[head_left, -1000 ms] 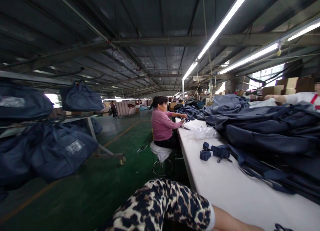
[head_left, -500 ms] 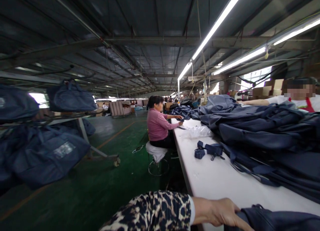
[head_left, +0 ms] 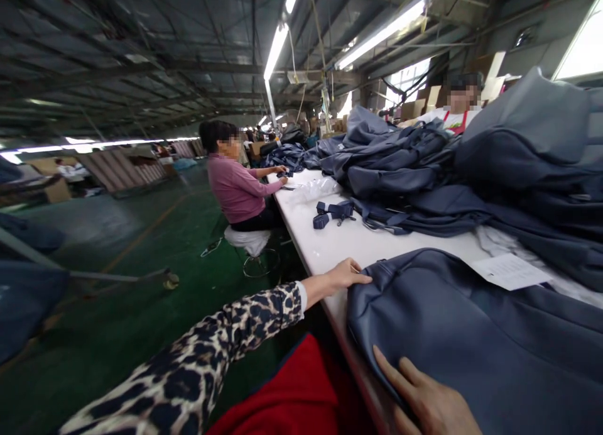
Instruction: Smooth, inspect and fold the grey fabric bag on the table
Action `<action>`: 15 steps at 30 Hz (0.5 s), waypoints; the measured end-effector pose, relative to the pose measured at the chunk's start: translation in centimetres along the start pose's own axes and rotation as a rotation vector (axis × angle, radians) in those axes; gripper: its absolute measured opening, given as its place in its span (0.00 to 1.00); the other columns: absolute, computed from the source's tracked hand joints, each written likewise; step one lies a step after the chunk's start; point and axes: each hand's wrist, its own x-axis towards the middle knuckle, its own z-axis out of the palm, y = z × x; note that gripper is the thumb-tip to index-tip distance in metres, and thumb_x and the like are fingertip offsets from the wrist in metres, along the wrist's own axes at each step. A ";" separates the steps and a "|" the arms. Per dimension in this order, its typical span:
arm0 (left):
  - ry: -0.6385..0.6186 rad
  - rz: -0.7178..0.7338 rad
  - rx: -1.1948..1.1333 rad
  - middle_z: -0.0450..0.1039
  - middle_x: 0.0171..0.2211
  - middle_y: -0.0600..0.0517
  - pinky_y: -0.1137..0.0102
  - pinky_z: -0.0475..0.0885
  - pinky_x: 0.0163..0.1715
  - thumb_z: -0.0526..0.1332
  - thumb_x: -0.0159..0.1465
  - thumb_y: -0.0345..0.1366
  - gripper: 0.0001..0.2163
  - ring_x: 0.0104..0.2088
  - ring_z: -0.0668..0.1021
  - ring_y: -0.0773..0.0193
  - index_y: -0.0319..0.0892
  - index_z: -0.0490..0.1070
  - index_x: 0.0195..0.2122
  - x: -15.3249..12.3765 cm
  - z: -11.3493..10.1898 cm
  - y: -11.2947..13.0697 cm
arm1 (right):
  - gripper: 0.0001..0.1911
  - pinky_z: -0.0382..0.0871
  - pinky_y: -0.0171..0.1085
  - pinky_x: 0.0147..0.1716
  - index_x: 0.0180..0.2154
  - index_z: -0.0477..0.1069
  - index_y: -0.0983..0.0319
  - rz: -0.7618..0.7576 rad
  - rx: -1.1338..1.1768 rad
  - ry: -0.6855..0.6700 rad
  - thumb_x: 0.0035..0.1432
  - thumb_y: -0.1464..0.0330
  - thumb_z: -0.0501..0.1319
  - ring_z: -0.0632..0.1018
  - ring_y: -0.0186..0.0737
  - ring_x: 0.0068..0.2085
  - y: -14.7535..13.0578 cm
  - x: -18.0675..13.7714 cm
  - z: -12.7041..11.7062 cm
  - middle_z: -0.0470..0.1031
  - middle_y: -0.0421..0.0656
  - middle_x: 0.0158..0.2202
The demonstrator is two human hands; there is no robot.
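Note:
A dark blue bag (head_left: 452,309) lies on the white table (head_left: 330,249) right in front of me. My left hand (head_left: 346,275) is closed on its far left corner, thumb and fingers pinching the fabric. Against the bag's near side rests my right hand (head_left: 431,400), its fingers spread over the material. A white printed card (head_left: 511,270) lies at the bag's upper edge. Beyond my left hand sits a rolled dark blue strap (head_left: 333,214) with a clip.
A heap of dark blue bags (head_left: 400,165) covers the table's far side. A person in a pink top (head_left: 238,187) sits on a stool at the left edge, handling straps. Another person (head_left: 455,111) stands behind the heap. Clear plastic (head_left: 313,188) lies on the table; a wheeled rack (head_left: 117,276) is at left.
My view has turned right and down. The bag and my right hand have come into sight. My left hand now grips the bag's corner.

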 end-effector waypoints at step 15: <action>-0.257 0.954 1.080 0.49 0.70 0.54 0.59 0.46 0.68 0.54 0.69 0.44 0.27 0.69 0.56 0.58 0.53 0.51 0.69 -2.0 7.4 -2.1 | 0.29 0.68 0.43 0.50 0.63 0.61 0.53 0.242 -0.173 -0.084 0.65 0.49 0.54 0.73 0.45 0.50 -1.9 -2.5 -4.7 0.72 0.45 0.52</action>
